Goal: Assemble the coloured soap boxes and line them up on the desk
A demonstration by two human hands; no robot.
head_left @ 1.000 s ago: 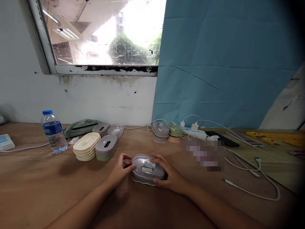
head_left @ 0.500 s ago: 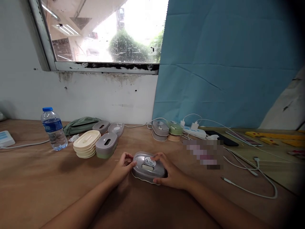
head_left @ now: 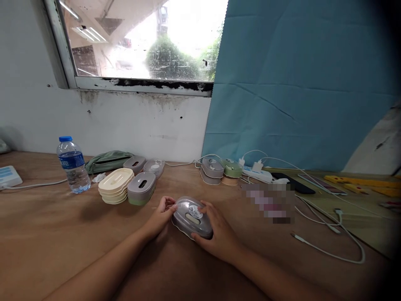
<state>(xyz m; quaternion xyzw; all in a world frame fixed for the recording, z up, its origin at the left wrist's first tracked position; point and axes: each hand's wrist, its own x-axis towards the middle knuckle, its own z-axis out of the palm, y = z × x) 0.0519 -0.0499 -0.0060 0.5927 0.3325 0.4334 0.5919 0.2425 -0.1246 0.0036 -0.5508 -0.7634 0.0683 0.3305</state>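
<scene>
A grey oval plastic box (head_left: 191, 219) with a clear domed lid, a slot and a round printed label rests on the table in front of me, turned at a slant. My left hand (head_left: 163, 212) is closed on its left end, thumb and fingers at the lid's edge. Around the right end curls my right hand (head_left: 216, 230), fingers over the top near the label and thumb along the near side. Part of that end is hidden under the palm.
Left of the box are a stack of cream trays (head_left: 115, 184), grey slotted boxes (head_left: 141, 188), a clear lid (head_left: 154, 166), a green pouch (head_left: 108, 162) and a water bottle (head_left: 73, 167). Behind stand lidded boxes (head_left: 212, 169) beside a power strip (head_left: 260, 173); white cables (head_left: 328, 251) lie right.
The box has turned clockwise between my hands, its right end swinging nearer to me. My right hand has moved with it, slightly left and down. The whole view has shifted a little.
</scene>
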